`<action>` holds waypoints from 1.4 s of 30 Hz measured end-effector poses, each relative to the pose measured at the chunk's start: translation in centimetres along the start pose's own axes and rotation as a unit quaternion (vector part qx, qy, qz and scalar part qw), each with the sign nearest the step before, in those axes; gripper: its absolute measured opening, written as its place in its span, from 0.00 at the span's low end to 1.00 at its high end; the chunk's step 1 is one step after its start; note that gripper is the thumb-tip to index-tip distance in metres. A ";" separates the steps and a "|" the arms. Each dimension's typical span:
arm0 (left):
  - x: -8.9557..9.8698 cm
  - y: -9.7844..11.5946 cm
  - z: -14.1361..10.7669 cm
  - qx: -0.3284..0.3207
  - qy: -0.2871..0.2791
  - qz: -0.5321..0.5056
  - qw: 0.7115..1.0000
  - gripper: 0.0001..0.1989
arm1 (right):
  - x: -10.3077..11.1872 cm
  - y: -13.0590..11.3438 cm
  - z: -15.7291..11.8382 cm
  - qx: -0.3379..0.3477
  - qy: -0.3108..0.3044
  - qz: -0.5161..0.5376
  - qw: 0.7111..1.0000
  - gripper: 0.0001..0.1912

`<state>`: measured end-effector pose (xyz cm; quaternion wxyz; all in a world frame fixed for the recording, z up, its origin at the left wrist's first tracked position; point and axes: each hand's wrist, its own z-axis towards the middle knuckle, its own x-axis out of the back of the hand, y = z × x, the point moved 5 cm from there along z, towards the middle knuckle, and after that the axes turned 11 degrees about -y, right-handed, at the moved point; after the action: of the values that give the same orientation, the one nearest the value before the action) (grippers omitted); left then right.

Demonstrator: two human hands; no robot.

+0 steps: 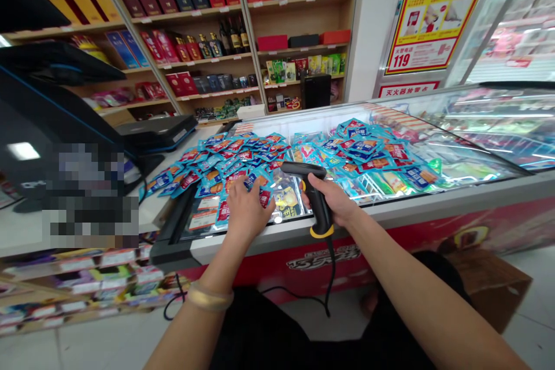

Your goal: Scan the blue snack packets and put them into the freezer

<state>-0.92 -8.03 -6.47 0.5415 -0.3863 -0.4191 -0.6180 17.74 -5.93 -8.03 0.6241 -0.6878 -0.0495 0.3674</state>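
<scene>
My right hand (332, 199) is wrapped round the handle of a black and yellow barcode scanner (321, 208), whose head points to the left over the freezer's glass top. A black cable hangs down from its grip. My left hand (247, 208) rests over the near edge of a heap of blue snack packets (234, 156), fingers apart and touching the packets below; the fingertips are partly hidden. To the right, behind the scanner, lies a second heap of similar blue packets (364, 144).
The packets lie on a chest freezer (433, 196) with frozen goods under its glass. A checkout screen (52, 110) and counter stand at the left. Shelves (195, 14) of boxes and bottles line the back. A cardboard box (494, 283) sits on the floor at right.
</scene>
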 end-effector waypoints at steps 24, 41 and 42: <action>0.3 -3.0 0.1 0.104 0.050 -0.564 0.818 0.28 | -0.1 0.0 -0.2 -0.002 0.019 -0.011 1.000 0.31; -0.5 -2.5 0.4 0.123 0.005 -0.663 0.739 0.17 | -0.9 0.6 -0.3 -0.039 -0.087 -0.151 0.984 0.26; -0.5 -2.5 0.4 0.123 0.005 -0.663 0.738 0.18 | -0.9 0.6 -0.3 -0.039 -0.088 -0.155 0.983 0.27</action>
<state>-3.33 -7.36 -7.01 0.0394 0.0630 -0.6390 -0.7656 16.97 -6.78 -8.20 0.6394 -0.6608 -0.2245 0.3228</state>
